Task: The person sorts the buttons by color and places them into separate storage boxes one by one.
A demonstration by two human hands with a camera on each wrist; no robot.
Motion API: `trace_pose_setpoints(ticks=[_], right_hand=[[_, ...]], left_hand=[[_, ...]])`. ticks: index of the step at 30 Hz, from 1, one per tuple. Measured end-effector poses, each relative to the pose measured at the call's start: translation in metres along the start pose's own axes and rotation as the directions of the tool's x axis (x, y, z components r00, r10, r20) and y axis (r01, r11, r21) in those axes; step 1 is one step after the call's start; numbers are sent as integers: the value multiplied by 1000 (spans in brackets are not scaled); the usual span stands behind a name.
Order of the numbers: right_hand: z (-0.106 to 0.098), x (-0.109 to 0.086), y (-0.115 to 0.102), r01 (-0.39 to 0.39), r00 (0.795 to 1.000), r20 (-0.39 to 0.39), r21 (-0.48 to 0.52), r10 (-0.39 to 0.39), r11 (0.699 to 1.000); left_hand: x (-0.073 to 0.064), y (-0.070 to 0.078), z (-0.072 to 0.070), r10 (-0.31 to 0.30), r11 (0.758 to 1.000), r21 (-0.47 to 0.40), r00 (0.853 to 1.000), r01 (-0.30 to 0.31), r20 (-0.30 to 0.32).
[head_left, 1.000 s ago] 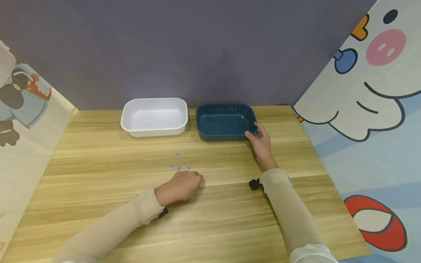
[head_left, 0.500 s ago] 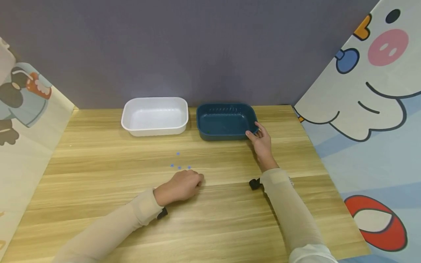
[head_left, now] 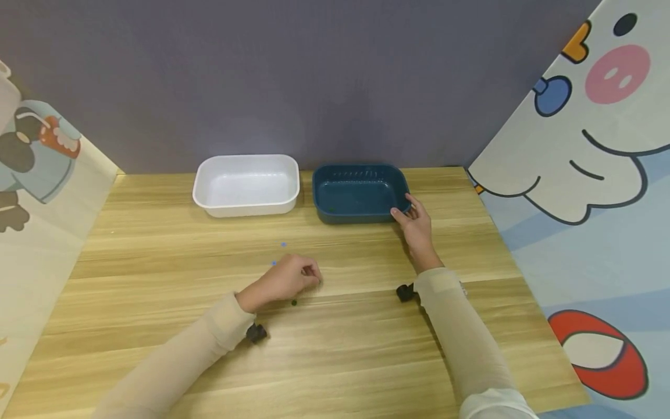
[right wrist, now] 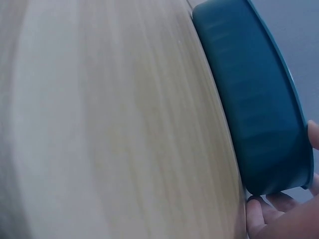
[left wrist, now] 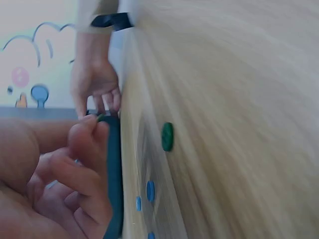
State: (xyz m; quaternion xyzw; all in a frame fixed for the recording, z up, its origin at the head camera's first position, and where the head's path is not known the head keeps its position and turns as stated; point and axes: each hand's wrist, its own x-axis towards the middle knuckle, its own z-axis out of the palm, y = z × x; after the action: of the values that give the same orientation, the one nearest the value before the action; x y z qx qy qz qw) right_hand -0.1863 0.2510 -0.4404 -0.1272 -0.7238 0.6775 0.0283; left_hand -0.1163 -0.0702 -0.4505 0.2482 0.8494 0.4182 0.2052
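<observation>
My left hand (head_left: 289, 277) is over the middle of the table. Its thumb and index finger pinch a small green button (left wrist: 101, 117), mostly hidden by the fingertips. Another green button (left wrist: 167, 137) lies on the wood, just below the hand in the head view. Beyond the hand are several small blue buttons (head_left: 284, 244), some hidden behind it. At the back right, my right hand (head_left: 416, 228) grips the near right corner of a dark teal plastic tray (right wrist: 259, 99), thumb on the rim and fingers around the outside. A tiny green spot shows inside that tray.
A white plastic tray (head_left: 248, 210) stands left of the teal one, both close to the grey back wall (head_left: 335, 81). Printed cartoon panels border the wooden table (head_left: 366, 355) at left and right.
My left hand has lifted and shifted slightly back and left, now pinching a green button. A green button below it came into view, while two blue ones became covered. The right hand stays put.
</observation>
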Motion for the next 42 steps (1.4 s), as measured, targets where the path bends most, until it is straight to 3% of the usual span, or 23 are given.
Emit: trace_pose_setpoints(ticks=[5,12,26,32,42], right_hand=[[-1,1,0,1,1000,4,-13,-1,1000],[-1,1,0,13,1000,13,-9,-13,1000],[-1,1,-1,1,1000,9,4,-1,1000],[-1,1,-1,0,1000,3,-8,0,1000],[-6,18,25,25,1000,-4,12,-24,1000]], left_hand=[[6,-1,-6,-91,972,-224,992,70,-82],[11,2,-10,-132,950,-301,982,86,-137],[25,7,-12,-149,935,-350,961,61,-232],[34,13,-15,-174,920,-385,954,70,-242],[50,18,-21,-135,938,-346,944,24,-301]])
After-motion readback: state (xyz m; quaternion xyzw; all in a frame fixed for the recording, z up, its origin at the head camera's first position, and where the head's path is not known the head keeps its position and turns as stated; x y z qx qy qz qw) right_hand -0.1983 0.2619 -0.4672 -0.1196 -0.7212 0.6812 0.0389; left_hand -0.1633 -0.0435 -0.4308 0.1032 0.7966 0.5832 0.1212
